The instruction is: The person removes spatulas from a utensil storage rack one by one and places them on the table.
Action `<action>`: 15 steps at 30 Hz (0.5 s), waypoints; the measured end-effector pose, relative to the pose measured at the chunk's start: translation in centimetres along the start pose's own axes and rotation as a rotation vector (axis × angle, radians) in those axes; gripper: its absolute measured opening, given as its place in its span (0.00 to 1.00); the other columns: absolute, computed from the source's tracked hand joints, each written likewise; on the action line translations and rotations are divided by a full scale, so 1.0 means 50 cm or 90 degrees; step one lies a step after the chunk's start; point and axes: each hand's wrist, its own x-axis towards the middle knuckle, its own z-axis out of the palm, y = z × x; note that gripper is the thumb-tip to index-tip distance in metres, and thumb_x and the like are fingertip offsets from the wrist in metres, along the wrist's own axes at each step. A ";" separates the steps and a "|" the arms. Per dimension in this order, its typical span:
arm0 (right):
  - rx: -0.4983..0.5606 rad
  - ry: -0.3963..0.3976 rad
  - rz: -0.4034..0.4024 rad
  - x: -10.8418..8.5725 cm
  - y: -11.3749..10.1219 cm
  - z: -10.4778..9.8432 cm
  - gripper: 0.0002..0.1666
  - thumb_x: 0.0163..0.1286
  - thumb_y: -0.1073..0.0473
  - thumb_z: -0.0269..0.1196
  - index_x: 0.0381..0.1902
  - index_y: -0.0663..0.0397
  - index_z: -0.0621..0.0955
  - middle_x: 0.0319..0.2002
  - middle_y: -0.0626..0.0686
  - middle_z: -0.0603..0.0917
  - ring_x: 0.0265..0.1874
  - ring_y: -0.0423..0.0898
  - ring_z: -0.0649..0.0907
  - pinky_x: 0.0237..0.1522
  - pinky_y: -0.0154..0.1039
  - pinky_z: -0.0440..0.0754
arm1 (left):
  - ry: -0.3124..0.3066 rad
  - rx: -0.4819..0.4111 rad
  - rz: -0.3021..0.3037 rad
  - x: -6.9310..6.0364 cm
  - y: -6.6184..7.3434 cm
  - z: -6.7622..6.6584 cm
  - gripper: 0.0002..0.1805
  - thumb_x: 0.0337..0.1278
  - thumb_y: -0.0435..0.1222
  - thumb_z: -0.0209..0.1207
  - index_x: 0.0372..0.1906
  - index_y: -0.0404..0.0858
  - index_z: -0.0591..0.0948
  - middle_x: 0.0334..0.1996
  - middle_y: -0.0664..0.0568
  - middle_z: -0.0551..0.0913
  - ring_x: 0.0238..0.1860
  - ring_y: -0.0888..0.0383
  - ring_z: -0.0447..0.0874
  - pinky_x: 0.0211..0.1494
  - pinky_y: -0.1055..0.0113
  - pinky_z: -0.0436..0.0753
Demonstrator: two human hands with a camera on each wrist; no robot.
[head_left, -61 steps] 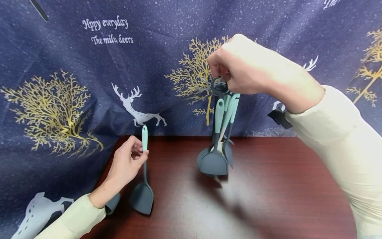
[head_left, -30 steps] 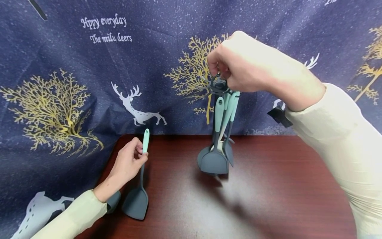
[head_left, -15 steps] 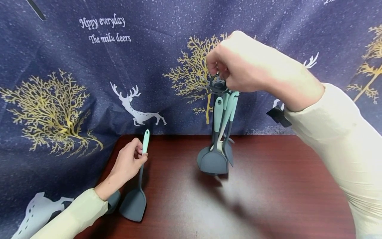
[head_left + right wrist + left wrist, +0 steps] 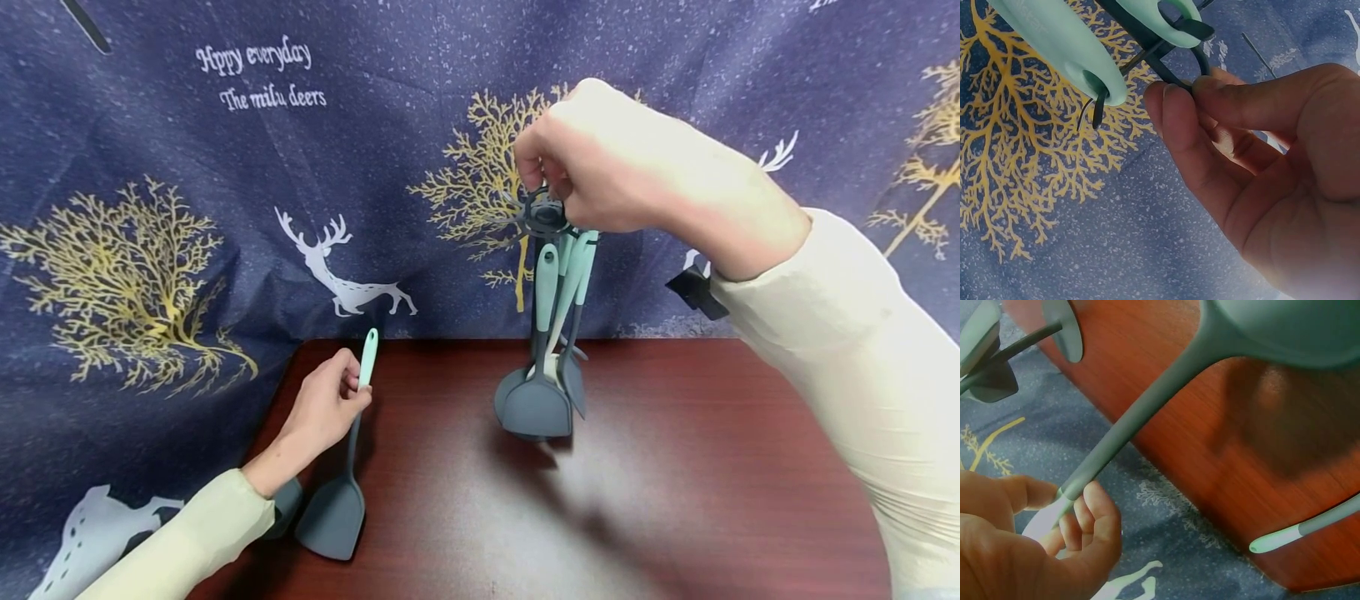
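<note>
My left hand point(image 4: 322, 408) pinches a spatula point(image 4: 333, 521) by the lower part of its mint handle; its wide dark grey blade points toward me over the table's left side. In the left wrist view the thumb and fingers sit where the handle meets the grey shaft point(image 4: 1141, 419). My right hand point(image 4: 600, 167) pinches the dark ring point(image 4: 1200, 62) atop a utensil rack point(image 4: 546, 215). From the rack's hooks hang several mint-handled utensils, a grey spatula point(image 4: 537, 408) at the front. Those behind it are partly hidden.
Another dark grey utensil point(image 4: 287, 507) lies at the table's left edge, partly behind my left wrist; its mint handle point(image 4: 1279, 539) shows in the left wrist view. The brown table point(image 4: 675, 467) ends at a blue patterned cloth point(image 4: 420, 167).
The spatula in my left hand has tilted, its blade swinging left and toward me. My left hand has shifted slightly right and down. My right hand and the hanging utensils have hardly moved.
</note>
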 end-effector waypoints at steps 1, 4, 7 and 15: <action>0.001 0.000 0.001 0.000 0.000 0.000 0.28 0.42 0.81 0.51 0.36 0.54 0.86 0.26 0.52 0.85 0.33 0.54 0.83 0.39 0.51 0.81 | -0.003 0.001 -0.003 0.001 0.000 0.001 0.16 0.55 0.25 0.70 0.40 0.38 0.74 0.33 0.48 0.80 0.31 0.56 0.78 0.35 0.68 0.75; 0.004 0.001 0.003 0.000 0.000 0.000 0.28 0.42 0.81 0.51 0.36 0.54 0.85 0.27 0.52 0.86 0.33 0.54 0.84 0.39 0.51 0.81 | -0.009 0.006 -0.009 0.003 0.000 0.002 0.15 0.55 0.25 0.70 0.40 0.39 0.74 0.33 0.48 0.80 0.31 0.56 0.77 0.35 0.67 0.75; 0.006 0.001 0.006 -0.001 0.000 0.001 0.28 0.42 0.81 0.52 0.37 0.54 0.86 0.27 0.52 0.86 0.33 0.54 0.84 0.39 0.51 0.81 | -0.014 0.012 -0.014 0.006 -0.001 0.004 0.15 0.55 0.25 0.69 0.39 0.39 0.74 0.33 0.48 0.79 0.31 0.55 0.77 0.35 0.66 0.75; 0.002 0.000 0.002 0.000 0.002 0.001 0.28 0.42 0.81 0.51 0.36 0.54 0.86 0.27 0.52 0.86 0.33 0.54 0.84 0.39 0.52 0.82 | -0.029 0.018 -0.026 0.012 -0.006 0.013 0.15 0.55 0.26 0.69 0.40 0.39 0.75 0.34 0.49 0.80 0.32 0.55 0.79 0.37 0.65 0.77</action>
